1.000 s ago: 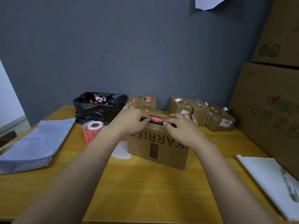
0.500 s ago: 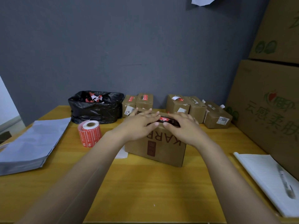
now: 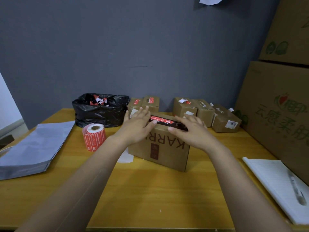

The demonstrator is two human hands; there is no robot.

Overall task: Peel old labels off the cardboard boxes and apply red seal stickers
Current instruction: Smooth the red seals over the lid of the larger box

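Both hands lie flat with straight fingers on the cardboard box (image 3: 160, 148): the left hand (image 3: 137, 126) and right hand (image 3: 190, 129) flank the red seal sticker (image 3: 161, 120). A sticker roll (image 3: 94, 137) stands nearby.

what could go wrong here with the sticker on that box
1. The red seal sticker lies along the box top between the left hand and right hand; uneven pressing could crease it.
2. The sticker roll stands close to the left forearm and could get knocked over.
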